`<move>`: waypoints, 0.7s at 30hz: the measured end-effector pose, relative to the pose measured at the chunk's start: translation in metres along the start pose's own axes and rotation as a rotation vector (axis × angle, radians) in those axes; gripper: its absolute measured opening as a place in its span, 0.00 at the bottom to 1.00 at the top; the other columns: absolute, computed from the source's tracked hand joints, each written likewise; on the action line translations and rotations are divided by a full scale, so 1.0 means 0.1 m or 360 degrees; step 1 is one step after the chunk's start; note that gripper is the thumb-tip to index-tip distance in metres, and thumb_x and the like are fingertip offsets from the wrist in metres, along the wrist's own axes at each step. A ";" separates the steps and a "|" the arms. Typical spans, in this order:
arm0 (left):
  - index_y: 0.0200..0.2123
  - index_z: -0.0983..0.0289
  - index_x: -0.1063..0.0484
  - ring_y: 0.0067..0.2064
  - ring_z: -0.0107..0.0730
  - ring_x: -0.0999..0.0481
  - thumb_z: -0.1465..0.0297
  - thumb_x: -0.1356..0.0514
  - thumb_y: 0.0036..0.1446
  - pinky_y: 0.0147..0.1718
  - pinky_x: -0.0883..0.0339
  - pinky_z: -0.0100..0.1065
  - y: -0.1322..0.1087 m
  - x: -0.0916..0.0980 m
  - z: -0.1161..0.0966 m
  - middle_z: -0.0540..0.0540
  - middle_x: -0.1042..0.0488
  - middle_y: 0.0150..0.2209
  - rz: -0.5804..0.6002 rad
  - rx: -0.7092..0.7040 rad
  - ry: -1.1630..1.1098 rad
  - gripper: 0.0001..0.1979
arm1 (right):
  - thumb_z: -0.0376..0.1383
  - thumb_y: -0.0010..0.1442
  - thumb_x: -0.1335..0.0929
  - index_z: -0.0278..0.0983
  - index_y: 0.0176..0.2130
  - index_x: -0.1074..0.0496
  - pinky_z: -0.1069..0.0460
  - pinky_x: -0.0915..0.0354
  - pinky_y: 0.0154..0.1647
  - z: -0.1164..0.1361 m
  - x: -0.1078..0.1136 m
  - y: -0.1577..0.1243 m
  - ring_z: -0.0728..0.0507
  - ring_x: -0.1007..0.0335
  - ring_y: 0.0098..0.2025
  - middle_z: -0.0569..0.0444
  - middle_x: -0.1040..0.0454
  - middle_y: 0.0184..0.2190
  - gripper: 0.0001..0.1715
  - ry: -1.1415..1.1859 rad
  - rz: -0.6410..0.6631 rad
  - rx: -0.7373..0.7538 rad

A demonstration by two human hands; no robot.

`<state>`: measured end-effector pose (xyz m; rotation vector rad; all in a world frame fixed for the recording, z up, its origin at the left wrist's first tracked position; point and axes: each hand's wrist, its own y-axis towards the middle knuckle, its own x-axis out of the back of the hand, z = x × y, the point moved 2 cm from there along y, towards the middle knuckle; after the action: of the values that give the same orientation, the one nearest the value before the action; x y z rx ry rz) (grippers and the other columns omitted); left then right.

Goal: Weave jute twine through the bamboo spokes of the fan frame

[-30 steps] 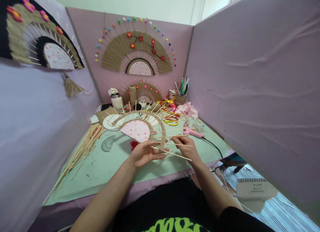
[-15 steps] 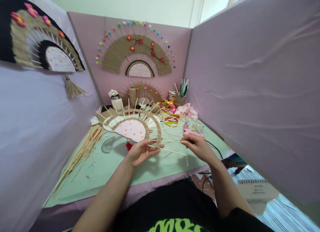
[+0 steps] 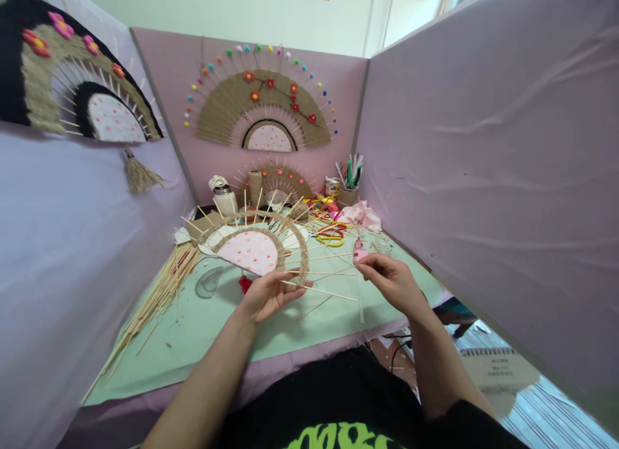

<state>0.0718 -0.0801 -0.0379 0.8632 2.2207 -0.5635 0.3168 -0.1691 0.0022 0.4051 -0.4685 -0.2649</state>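
My left hand (image 3: 267, 293) is closed on the lower right edge of a half-made fan (image 3: 251, 248), a pink dotted half-disc ringed with jute twine and set with thin wooden skewers. It holds the fan tilted above the green mat (image 3: 203, 326). My right hand (image 3: 389, 280) hovers to the right of the fan, fingers pinched at the outer ends of the skewers (image 3: 333, 272) that stick out sideways. What the fingers pinch is too thin to make out. A pink glue gun (image 3: 360, 249) lies just behind the right hand.
A long bundle of loose skewers (image 3: 155, 300) lies along the mat's left side. Finished fans (image 3: 264, 107) hang on the pink partition walls. At the back stand a bottle (image 3: 223, 194), a twine spool (image 3: 255, 179), a cup of tools (image 3: 349, 189) and yellow scissors (image 3: 329, 237).
My right hand has moved rightward and slightly up, away from the fan's rim out to the skewer tips. The left hand and the fan have shifted a little left and up.
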 end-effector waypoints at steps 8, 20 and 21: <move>0.42 0.74 0.27 0.42 0.47 0.21 0.77 0.45 0.55 0.39 0.26 0.36 -0.04 -0.01 0.03 0.64 0.22 0.41 0.0128 0.0107 0.0077 0.12 | 0.45 0.54 0.31 0.35 0.27 0.28 0.54 0.43 0.24 -0.26 -0.27 0.06 0.49 0.41 0.24 0.56 0.33 0.20 0.15 0.0176 0.0066 -0.0177; 0.45 0.68 0.29 0.47 0.52 0.24 0.79 0.45 0.55 0.44 0.30 0.44 -0.06 -0.05 0.14 0.63 0.24 0.46 0.0408 0.0070 0.0097 0.15 | 0.48 0.52 0.31 0.36 0.28 0.27 0.54 0.46 0.23 -0.31 -0.75 0.15 0.50 0.44 0.22 0.57 0.34 0.20 0.17 0.0403 -0.0292 -0.0255; 0.45 0.68 0.29 0.46 0.51 0.23 0.79 0.45 0.54 0.43 0.30 0.43 -0.06 -0.05 0.14 0.62 0.25 0.47 0.0405 0.0055 0.0099 0.15 | 0.48 0.52 0.31 0.36 0.28 0.27 0.54 0.46 0.23 -0.30 -0.77 0.14 0.50 0.44 0.22 0.57 0.34 0.20 0.17 0.0404 -0.0280 -0.0261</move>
<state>0.0760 -0.0946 -0.0424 1.1744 2.1176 -0.4596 0.2674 -0.1213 -0.0450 0.3142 -0.1602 -0.4134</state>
